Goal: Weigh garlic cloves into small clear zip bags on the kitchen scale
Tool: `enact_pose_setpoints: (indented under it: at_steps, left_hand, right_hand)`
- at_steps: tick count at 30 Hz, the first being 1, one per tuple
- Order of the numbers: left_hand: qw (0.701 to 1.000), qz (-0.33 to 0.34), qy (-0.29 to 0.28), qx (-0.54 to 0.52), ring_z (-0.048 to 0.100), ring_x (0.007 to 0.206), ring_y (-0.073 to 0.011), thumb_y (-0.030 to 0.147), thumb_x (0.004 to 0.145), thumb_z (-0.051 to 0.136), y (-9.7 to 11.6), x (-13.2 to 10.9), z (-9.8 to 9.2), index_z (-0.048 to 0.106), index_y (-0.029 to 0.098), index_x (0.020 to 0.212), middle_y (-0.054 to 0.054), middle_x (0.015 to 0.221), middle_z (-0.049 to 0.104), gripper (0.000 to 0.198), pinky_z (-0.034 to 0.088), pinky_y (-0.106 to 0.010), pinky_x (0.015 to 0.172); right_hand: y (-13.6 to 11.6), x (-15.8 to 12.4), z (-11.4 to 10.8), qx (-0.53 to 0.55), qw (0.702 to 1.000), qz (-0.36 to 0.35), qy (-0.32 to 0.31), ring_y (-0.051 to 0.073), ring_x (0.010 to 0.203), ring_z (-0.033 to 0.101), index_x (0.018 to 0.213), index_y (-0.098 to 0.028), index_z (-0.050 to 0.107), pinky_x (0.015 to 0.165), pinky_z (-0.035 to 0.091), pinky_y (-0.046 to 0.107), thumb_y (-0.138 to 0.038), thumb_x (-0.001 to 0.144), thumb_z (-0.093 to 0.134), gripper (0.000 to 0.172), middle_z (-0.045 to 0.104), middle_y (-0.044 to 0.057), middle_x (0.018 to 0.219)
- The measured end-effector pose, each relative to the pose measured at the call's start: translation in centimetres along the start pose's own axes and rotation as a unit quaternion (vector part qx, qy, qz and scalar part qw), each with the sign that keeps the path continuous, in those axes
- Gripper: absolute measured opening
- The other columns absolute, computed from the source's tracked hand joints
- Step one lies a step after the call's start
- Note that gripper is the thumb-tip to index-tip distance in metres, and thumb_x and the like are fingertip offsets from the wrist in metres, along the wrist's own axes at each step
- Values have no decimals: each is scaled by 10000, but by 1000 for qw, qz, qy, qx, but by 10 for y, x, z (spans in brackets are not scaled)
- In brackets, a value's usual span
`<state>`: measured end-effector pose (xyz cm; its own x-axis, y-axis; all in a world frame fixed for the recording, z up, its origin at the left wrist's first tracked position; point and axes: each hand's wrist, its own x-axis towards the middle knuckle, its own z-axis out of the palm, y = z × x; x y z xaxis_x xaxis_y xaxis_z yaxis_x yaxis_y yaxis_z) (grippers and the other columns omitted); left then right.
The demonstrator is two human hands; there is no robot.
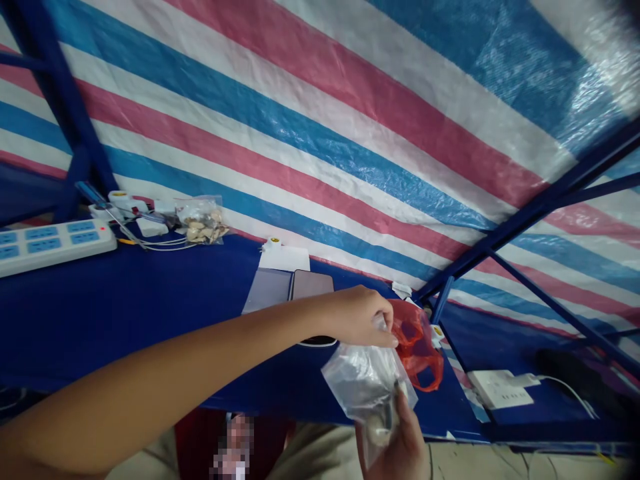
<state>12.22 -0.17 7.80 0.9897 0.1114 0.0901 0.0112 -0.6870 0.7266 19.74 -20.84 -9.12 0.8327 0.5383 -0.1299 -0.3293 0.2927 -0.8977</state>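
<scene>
My left hand (361, 316) reaches across from the left with its fingers pinched on the upper part of a clear plastic bag (357, 373). Lower down, my right hand (403, 443) is closed round the bottom of the same bag. Something pale and rounded (379, 430) shows through the plastic there; its kind is not clear. A red plastic bag (423, 357) lies on the blue table (165, 313) just behind and right of my hands. Partly hidden under my left forearm are a dark-edged flat device (313, 285) and a grey flat sheet (267, 290).
A long power strip (55, 243) sits at the left, with cables and white plugs (153, 227) beside it. Another clear bag holding beige pieces (204, 227) rests near the striped tarp (280, 153). On the right are a white power strip (503, 389) and blue frame bars (487, 243).
</scene>
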Motion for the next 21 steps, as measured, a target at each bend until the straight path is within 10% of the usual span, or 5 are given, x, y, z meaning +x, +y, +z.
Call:
enact_pose_setpoints:
  at_steps: [7, 13, 21]
  left_hand:
    - [998, -45, 3, -50, 494, 623, -106, 485, 799, 676, -7, -7, 2, 615, 184, 790, 20, 712, 592, 307, 317, -282, 569]
    - [998, -12, 56, -23, 440, 557, -87, 317, 824, 616, -9, -2, 11, 537, 184, 676, 29, 616, 541, 214, 288, -287, 559]
    - [992, 33, 117, -19, 489, 583, -109, 408, 929, 546, 1, 12, 29, 536, 198, 828, 11, 665, 577, 233, 293, -296, 570]
  right_hand:
    - [-28, -3, 46, 161, 966, 123, 163, 219, 1012, 719, 1361, -360, 611, 760, 622, 366, -526, 887, 665, 506, 753, 14, 1147]
    - [-13, -2, 28, 109, 984, 71, 118, 253, 976, 724, 1424, -323, 561, 792, 615, 417, -698, 859, 599, 679, 756, 62, 1110]
    - [-3, 8, -15, 45, 998, 26, 33, 243, 998, 715, 1304, -259, 636, 829, 614, 397, -454, 790, 784, 570, 758, 46, 1074]
